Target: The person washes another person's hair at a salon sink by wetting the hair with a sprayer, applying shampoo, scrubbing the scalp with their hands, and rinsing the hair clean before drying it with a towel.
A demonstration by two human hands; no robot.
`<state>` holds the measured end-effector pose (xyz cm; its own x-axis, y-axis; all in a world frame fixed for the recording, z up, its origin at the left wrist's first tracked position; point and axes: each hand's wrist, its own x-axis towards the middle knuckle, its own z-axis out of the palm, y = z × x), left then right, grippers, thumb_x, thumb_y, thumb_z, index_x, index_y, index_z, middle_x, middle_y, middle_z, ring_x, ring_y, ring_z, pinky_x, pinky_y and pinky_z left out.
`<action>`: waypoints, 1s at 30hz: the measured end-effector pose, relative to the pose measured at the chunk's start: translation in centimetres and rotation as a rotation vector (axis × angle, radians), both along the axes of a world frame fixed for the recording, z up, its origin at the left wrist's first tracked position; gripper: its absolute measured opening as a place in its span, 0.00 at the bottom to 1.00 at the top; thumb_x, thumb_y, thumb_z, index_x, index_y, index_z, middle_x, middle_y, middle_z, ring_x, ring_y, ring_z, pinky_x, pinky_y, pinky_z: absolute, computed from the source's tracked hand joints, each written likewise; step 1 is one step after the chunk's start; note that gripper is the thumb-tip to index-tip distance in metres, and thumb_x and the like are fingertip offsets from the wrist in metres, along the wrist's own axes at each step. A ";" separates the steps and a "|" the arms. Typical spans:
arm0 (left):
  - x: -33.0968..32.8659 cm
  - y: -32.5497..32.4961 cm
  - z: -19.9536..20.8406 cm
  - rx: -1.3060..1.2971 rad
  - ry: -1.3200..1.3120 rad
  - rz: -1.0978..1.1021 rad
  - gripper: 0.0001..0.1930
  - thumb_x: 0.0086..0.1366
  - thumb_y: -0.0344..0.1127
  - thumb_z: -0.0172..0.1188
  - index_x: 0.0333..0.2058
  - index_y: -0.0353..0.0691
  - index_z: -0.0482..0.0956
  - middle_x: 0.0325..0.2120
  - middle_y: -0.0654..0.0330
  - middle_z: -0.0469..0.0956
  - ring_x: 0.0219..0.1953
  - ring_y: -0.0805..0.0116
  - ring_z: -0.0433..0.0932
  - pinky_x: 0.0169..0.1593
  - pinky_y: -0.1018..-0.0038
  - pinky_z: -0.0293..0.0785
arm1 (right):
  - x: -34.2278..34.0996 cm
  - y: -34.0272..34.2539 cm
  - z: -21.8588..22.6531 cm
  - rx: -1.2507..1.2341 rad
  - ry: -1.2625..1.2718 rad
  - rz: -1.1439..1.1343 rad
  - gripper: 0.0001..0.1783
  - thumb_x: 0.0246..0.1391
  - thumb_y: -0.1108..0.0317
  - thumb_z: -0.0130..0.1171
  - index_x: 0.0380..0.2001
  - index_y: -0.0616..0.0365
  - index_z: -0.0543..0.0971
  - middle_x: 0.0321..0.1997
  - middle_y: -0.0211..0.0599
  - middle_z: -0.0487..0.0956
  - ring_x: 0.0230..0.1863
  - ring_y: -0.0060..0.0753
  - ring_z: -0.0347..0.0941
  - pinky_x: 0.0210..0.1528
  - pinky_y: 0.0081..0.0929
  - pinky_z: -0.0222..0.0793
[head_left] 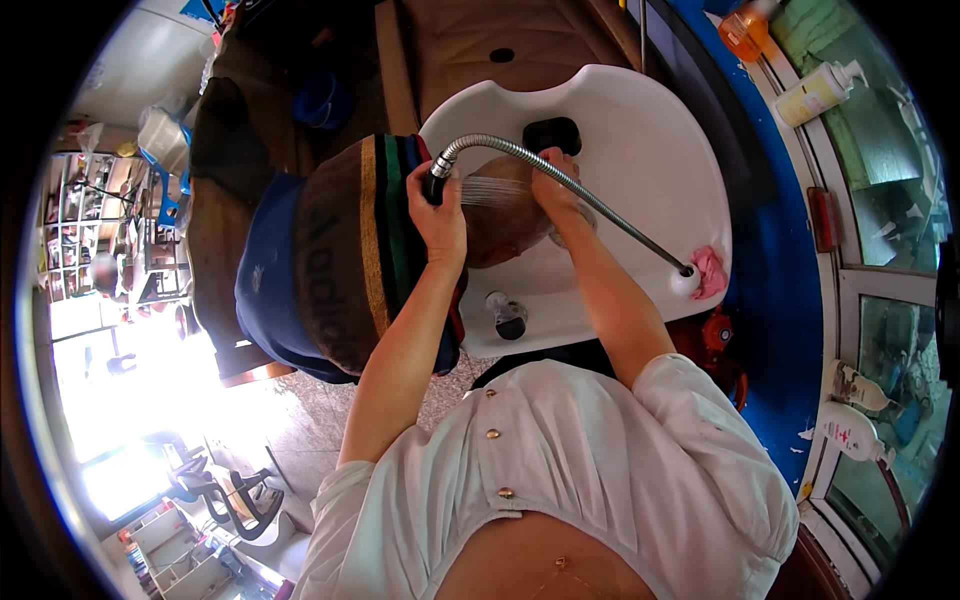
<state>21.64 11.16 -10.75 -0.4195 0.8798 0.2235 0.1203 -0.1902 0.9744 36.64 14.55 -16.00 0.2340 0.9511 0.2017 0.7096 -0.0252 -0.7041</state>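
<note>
My left hand [437, 215] is closed around the black handle of a shower head [434, 186], and water sprays from it to the right. A ribbed metal hose [570, 180] arches from the shower head to a fitting at the right side of a white wash basin [660, 140]. Under the spray is the head of a person [505, 225] bent over the basin. My right hand [556, 188] rests against the far side of that head, its fingers partly hidden. A striped brown and blue towel [345, 250] covers the person's back.
A pink cloth [709, 272] lies by the hose fitting, and a black piece [552, 135] sits in the basin. Along the window ledge stand an orange bottle [743, 36], a yellow pump bottle [818, 95] and a white bottle [850, 430]. A blue bucket [321, 100] is at the far left.
</note>
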 end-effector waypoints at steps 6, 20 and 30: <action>-0.2 -0.5 0.3 0.009 0.016 -0.020 0.13 0.58 0.28 0.61 0.40 0.35 0.69 0.32 0.63 0.73 0.35 0.77 0.73 0.42 0.80 0.70 | -5.5 -5.3 1.1 0.512 -0.278 0.232 0.11 0.48 0.66 0.52 0.37 0.54 0.75 0.45 0.38 0.72 0.50 0.42 0.68 0.47 0.46 0.65; -0.5 -1.6 1.0 0.043 0.119 -0.035 0.15 0.57 0.32 0.63 0.40 0.36 0.71 0.33 0.65 0.72 0.34 0.79 0.69 0.41 0.81 0.67 | -6.1 -6.1 1.0 0.252 -0.134 0.154 0.19 0.56 0.65 0.46 0.51 0.53 0.69 0.50 0.40 0.73 0.55 0.44 0.67 0.61 0.49 0.50; -1.3 -1.6 0.1 0.054 0.252 -0.107 0.17 0.55 0.35 0.65 0.39 0.36 0.70 0.34 0.61 0.72 0.37 0.73 0.70 0.45 0.76 0.68 | -7.0 -5.9 -0.4 0.435 -0.166 0.060 0.20 0.52 0.63 0.48 0.49 0.54 0.71 0.53 0.43 0.71 0.54 0.47 0.65 0.57 0.47 0.56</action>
